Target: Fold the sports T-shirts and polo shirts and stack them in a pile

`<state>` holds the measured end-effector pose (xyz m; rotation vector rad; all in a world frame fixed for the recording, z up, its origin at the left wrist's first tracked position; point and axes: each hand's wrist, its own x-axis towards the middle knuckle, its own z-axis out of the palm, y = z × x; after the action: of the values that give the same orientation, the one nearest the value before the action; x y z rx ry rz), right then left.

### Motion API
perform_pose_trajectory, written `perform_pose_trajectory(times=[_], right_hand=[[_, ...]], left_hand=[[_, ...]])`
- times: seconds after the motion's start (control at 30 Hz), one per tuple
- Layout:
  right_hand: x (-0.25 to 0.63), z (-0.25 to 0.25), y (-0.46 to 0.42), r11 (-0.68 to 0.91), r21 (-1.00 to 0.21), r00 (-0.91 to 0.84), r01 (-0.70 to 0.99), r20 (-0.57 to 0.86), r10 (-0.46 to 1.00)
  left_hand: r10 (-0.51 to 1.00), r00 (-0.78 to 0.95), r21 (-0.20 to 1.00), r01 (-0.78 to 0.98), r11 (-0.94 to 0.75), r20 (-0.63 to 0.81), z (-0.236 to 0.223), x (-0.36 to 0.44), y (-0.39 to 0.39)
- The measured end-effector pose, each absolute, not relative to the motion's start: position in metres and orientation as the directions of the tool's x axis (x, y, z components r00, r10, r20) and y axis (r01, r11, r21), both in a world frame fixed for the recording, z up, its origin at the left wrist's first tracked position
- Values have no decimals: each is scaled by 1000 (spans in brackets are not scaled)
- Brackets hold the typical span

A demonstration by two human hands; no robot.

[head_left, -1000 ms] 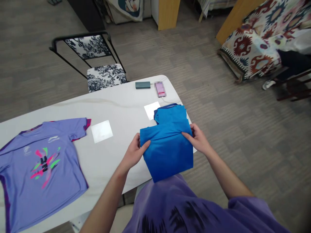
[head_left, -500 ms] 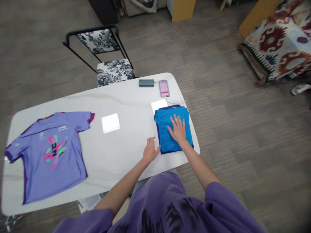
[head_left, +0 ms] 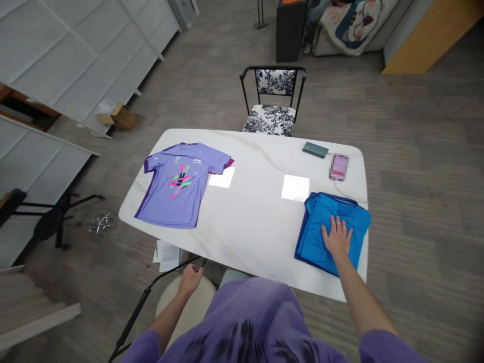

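Note:
My right hand (head_left: 338,237) lies flat, fingers spread, on a folded bright blue garment (head_left: 321,254) at the right end of the white table (head_left: 249,222). Dark blue cloth shows beneath that garment along its left and back edges. My left hand (head_left: 191,279) is off the table, just past its near edge and close to a chair's black armrest (head_left: 166,277). Its fingers are loosely curled, with a gap to the thumb, and nothing is visible in them. A purple T-shirt (head_left: 166,194) with a colourful print is spread face up at the table's left end.
A dark green case (head_left: 315,149) and a blurred-out phone (head_left: 339,167) with a thin cable lie at the back right. Across the table stands a patterned chair (head_left: 270,118). A cream seat (head_left: 177,302) is beside me, and white panels (head_left: 68,55) stand at far left.
My view has swung to the left. My left hand has moved away from beside the blue garment, leftward and off the table's near edge. My right hand still rests on the garment, which now lies slightly turned.

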<state>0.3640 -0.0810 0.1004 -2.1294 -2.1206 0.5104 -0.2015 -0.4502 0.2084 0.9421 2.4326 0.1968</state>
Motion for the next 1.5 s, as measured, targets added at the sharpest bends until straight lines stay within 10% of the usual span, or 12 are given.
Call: perform_pose_trajectory(times=[0.27,0.57,0.87,1.13,1.5], right_hand=[[257,137,-91,-98,-265,123,959,77,990],[-116,150,-30,51,-436,-207,899,-318,925],[-380,73,130,27,-517,-219,855,-314,924],[-443,53,190,-57,-501,-88,864,-262,961],[-387,81,188,3,-778,-156,628,-123,980]], left_hand=[[547,-741,369,419,830,-389,150,-374,-422],[683,-608,351,587,730,-405,108,-497,-348],[711,-567,489,520,700,-415,101,-542,-363],[807,-446,600,542,588,-388,128,-556,-374],[903,65,673,690,267,-425,190,-530,-344]])
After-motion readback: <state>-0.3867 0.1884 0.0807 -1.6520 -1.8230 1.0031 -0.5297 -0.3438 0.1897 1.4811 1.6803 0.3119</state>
